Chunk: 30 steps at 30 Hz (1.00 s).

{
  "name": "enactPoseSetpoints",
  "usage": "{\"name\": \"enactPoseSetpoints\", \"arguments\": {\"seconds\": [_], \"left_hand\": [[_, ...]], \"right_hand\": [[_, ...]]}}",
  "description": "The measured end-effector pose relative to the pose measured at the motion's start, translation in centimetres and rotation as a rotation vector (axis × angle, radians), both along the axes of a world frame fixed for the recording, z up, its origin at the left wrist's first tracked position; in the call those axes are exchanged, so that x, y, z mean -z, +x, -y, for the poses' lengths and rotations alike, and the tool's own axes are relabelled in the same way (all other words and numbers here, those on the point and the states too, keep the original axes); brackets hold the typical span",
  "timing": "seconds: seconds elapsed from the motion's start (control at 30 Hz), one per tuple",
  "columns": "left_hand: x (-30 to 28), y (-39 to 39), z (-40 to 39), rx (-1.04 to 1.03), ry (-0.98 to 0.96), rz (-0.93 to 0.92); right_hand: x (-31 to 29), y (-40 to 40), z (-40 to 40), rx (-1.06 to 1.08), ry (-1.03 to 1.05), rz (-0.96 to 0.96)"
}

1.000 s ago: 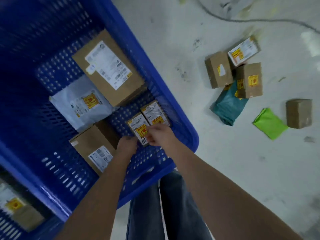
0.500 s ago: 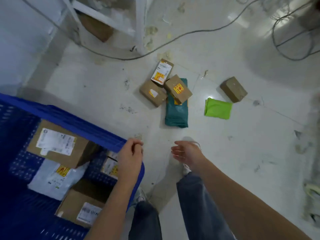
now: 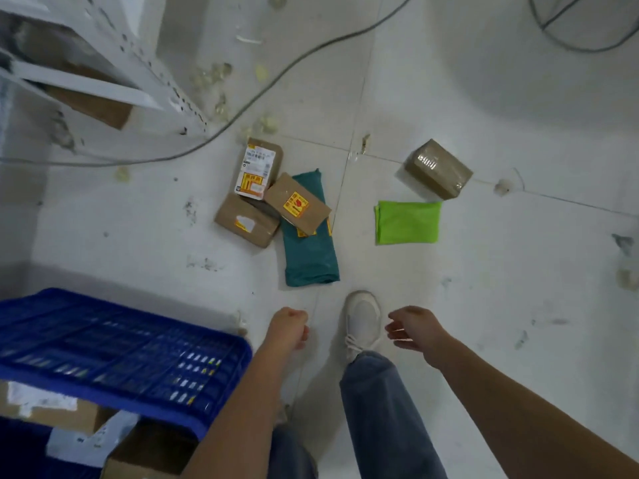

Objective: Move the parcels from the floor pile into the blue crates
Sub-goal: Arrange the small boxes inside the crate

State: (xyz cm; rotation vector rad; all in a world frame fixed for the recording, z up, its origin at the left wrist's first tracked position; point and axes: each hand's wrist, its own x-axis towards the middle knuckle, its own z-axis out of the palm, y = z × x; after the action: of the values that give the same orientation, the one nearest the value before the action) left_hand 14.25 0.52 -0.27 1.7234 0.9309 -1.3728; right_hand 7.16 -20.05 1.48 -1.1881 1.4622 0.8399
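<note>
Several parcels lie on the white floor ahead: a labelled brown box (image 3: 258,170), a brown box with a yellow sticker (image 3: 297,204), another brown box (image 3: 246,221), a teal bag (image 3: 309,250), a green bag (image 3: 408,222) and a taped brown box (image 3: 437,168). The blue crate (image 3: 117,354) stands at lower left with parcels inside. My left hand (image 3: 287,327) hangs beside the crate's corner with fingers curled, holding nothing. My right hand (image 3: 413,329) is held out with loosely bent fingers, also holding nothing. Both hands are well short of the pile.
A white metal shelf frame (image 3: 103,81) stands at upper left with a cardboard box under it. Grey cables (image 3: 276,81) run across the floor behind the pile. My white shoe (image 3: 361,319) and jeans are between my hands.
Both hands let go of the small labelled parcels in the crate and came out. The view swung from the crate to the floor pile, which now lies nearer.
</note>
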Motion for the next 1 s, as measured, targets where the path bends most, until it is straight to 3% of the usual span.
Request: {"name": "enactPoseSetpoints", "arguments": {"seconds": [0.17,0.37,0.57,0.7,0.8,1.0], "left_hand": [[3.0,5.4,2.7,-0.033,0.015,0.116],[10.9,13.2,4.8,-0.088,0.017,0.167],[16.6,16.8,6.2,-0.383,0.067,0.154],[17.8,16.7,7.1,-0.508,0.078,0.127],[17.5,15.7,7.7,-0.597,0.078,0.111],[14.4,13.2,7.9,-0.653,0.05,0.144]], "right_hand": [[4.4,6.7,0.4,-0.107,-0.041,0.133],[12.9,16.0,-1.0,-0.299,-0.102,0.321],[19.2,21.7,-2.8,-0.266,-0.085,0.35],[20.4,22.3,-3.8,-0.417,-0.039,0.366],[20.1,21.3,-4.1,-0.346,-0.035,0.392],[16.1,17.3,-3.7,-0.552,-0.207,0.435]]}}
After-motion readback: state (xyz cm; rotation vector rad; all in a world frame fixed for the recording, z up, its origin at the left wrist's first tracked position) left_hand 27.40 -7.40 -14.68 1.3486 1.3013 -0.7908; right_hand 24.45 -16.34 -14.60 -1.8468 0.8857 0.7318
